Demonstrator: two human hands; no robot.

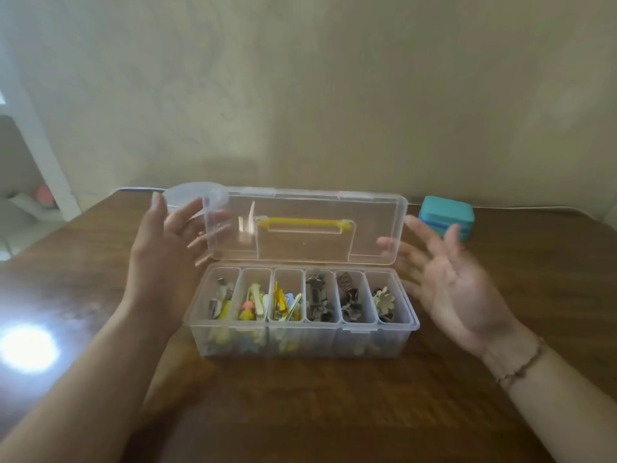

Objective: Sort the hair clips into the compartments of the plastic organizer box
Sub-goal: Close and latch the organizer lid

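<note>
The clear organizer box (300,339) has a yellow handle (304,223); a teal case (446,216) sits on brown table (334,412).

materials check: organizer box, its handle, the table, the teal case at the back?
Organizer box: clear plastic, slightly frosted; the clips show through its walls.
Handle on the open lid: opaque yellow, probably plastic, moulded look.
Table: brown with grain, wood or wood-look laminate; glossy, since it mirrors a bright light spot.
Teal case: opaque, rounded corners; likely plastic, too blurred to confirm.
</note>
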